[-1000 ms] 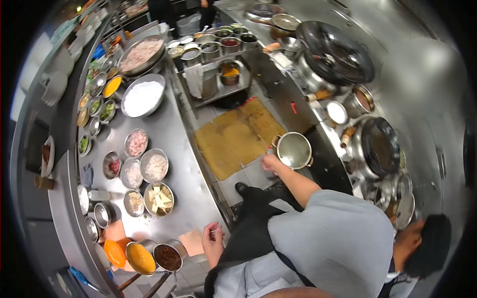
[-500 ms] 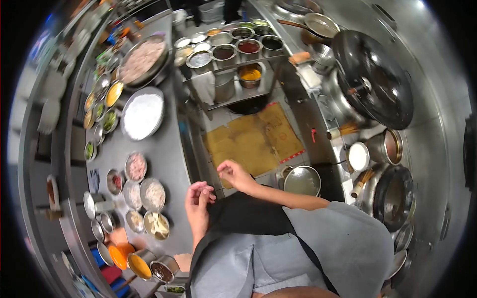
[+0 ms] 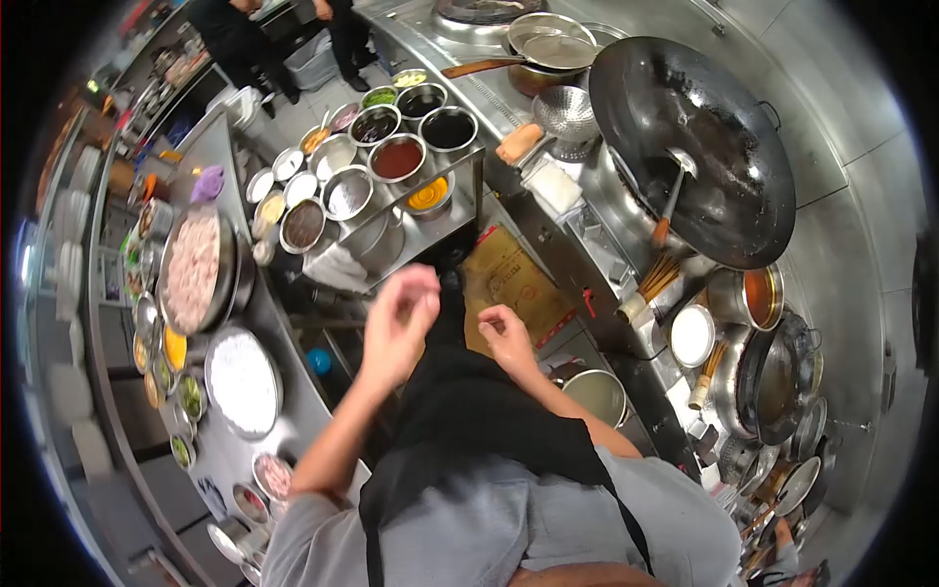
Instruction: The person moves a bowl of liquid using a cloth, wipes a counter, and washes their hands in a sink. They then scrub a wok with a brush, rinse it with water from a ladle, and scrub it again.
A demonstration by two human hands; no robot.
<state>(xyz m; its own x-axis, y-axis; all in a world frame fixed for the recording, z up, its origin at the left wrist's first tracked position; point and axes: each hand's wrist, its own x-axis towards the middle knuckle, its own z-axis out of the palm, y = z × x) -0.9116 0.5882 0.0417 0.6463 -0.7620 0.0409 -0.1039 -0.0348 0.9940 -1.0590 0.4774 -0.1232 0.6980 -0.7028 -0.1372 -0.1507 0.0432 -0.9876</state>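
My left hand (image 3: 399,323) hangs in the air in front of the black apron (image 3: 479,421), fingers curled with a gap to the thumb and nothing between them. Lower and to its right, my right hand (image 3: 509,338) is also raised, its fingers loosely bent and apart, holding nothing. Beyond my hands stands a metal rack (image 3: 435,235) with bowls of sauces, among them a red one (image 3: 397,158) and an orange one (image 3: 428,194). Flattened cardboard (image 3: 514,284) lies on the floor behind my right hand.
A large wok (image 3: 724,147) with a ladle (image 3: 673,196) rests on the stove at the right. On the left counter are a bowl of pale meat (image 3: 193,269) and a bowl of white powder (image 3: 242,382). Two people (image 3: 240,44) stand at the far back.
The view has swung round toward the rack and stove. My left hand is raised higher and farther forward; my hands are still apart. A ladle now shows in the wok.
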